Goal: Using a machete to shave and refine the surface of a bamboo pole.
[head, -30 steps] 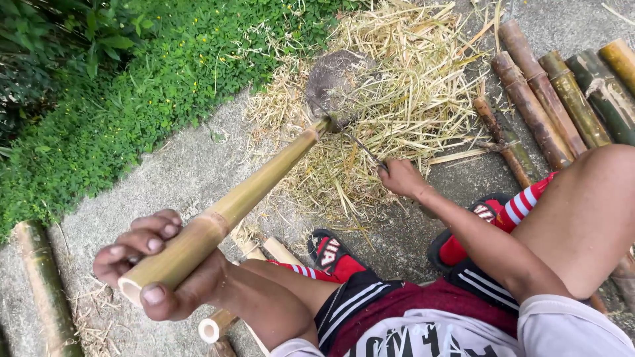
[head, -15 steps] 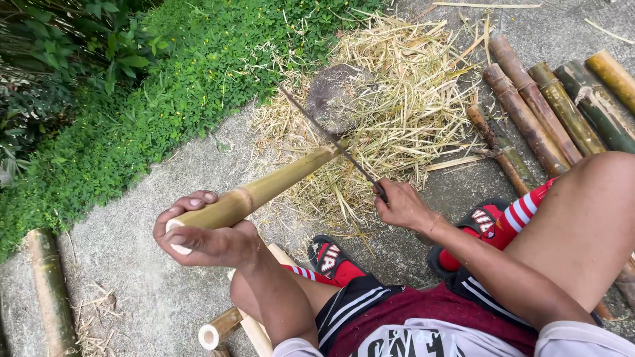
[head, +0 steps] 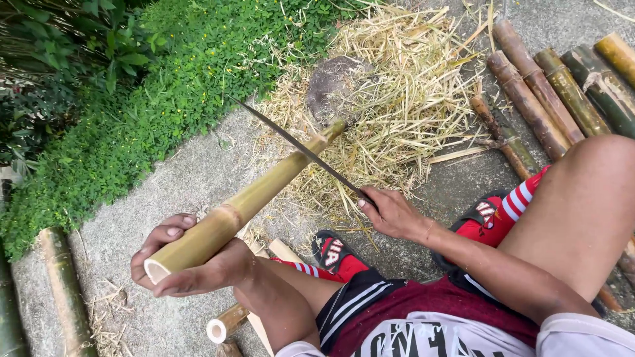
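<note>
My left hand (head: 182,261) grips the near, hollow end of a long yellow-green bamboo pole (head: 248,201). The pole slants up and away, its far tip resting on a round wooden block (head: 334,82) amid dry shavings. My right hand (head: 390,211) holds the handle of a long thin blade (head: 297,147). The blade lies across the upper half of the pole, pointing up and left toward the grass. Both knees are bent, with red slippers on my feet below the pole.
A heap of straw-like bamboo shavings (head: 403,99) covers the concrete around the block. Several bamboo lengths (head: 549,92) lie at the upper right, another (head: 63,291) at the lower left, and short cut pieces (head: 228,322) by my knee. Green ground cover (head: 152,86) borders the left.
My right hand brought the blade from beside the pole up across it, its tip now reaching toward the grass. My left hand shifted its grip on the pole's near end and the pole's angle changed slightly.
</note>
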